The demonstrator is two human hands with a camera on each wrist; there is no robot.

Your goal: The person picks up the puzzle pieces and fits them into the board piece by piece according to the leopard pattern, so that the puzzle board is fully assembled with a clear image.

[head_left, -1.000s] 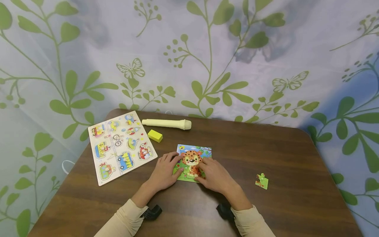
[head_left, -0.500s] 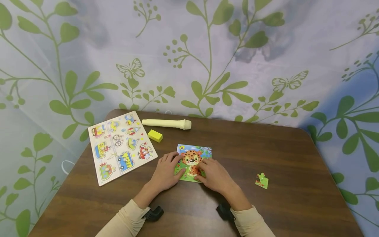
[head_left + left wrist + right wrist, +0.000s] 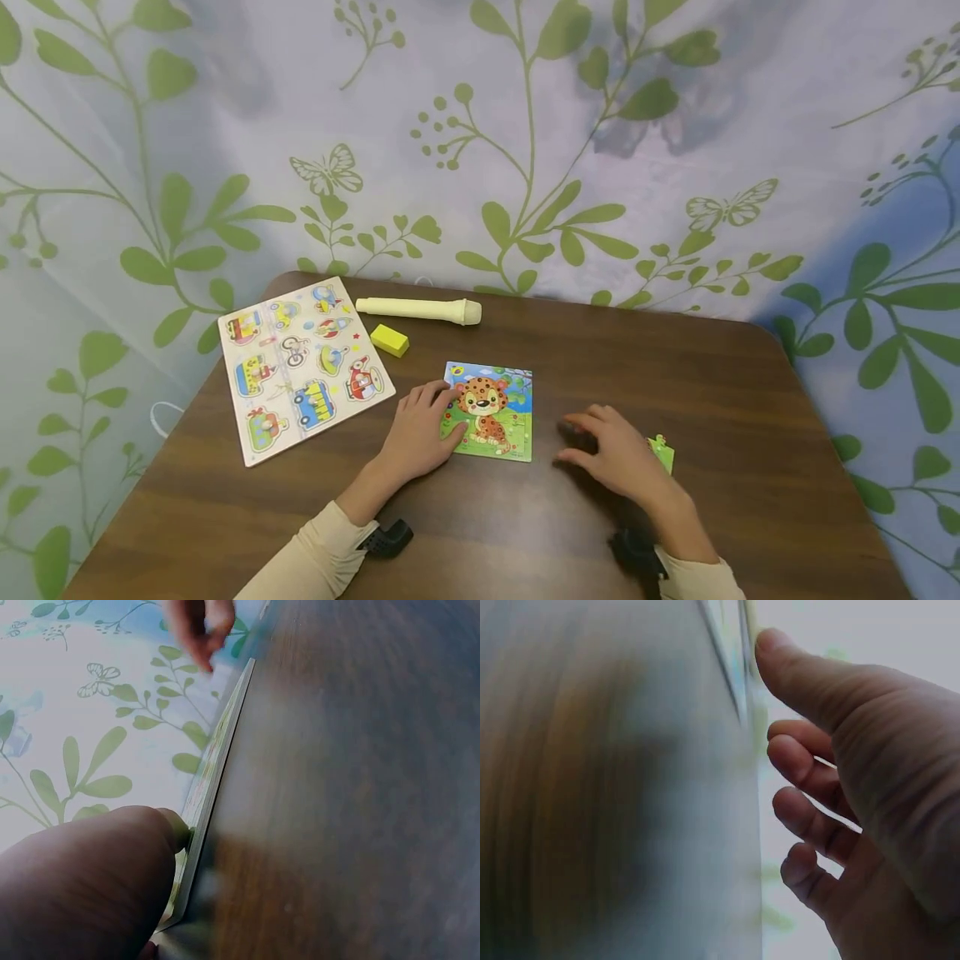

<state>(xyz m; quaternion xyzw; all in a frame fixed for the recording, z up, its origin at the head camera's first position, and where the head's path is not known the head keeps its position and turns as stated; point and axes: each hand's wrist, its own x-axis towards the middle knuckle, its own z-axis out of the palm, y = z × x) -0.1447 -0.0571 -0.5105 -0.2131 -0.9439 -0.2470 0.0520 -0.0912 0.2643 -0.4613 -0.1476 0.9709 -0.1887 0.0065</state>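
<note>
A leopard jigsaw puzzle [image 3: 491, 406] lies flat on the table in the head view. My left hand [image 3: 416, 431] rests over its left side, thumb and index finger spread on the picture. In the left wrist view the left thumb [image 3: 112, 859] presses down near the board's edge [image 3: 225, 757]. To the right of the puzzle, my right hand [image 3: 622, 454] is above the table, its fingers loosely bent. Nothing shows between those fingers [image 3: 802, 810] in the right wrist view. Partly hidden behind the right hand is a loose green puzzle piece [image 3: 662, 452].
A wooden vehicle puzzle board [image 3: 303, 367] lies at the left of the brown table [image 3: 720, 375]. A yellow block [image 3: 390, 340] and a cream microphone-shaped object [image 3: 420, 310] lie behind the leopard puzzle. A patterned cloth [image 3: 420, 167] hangs behind the table.
My right hand has lifted off the leopard puzzle and moved right, close to the loose piece. The puzzle's lower right is now uncovered. The left hand has stayed on it.
</note>
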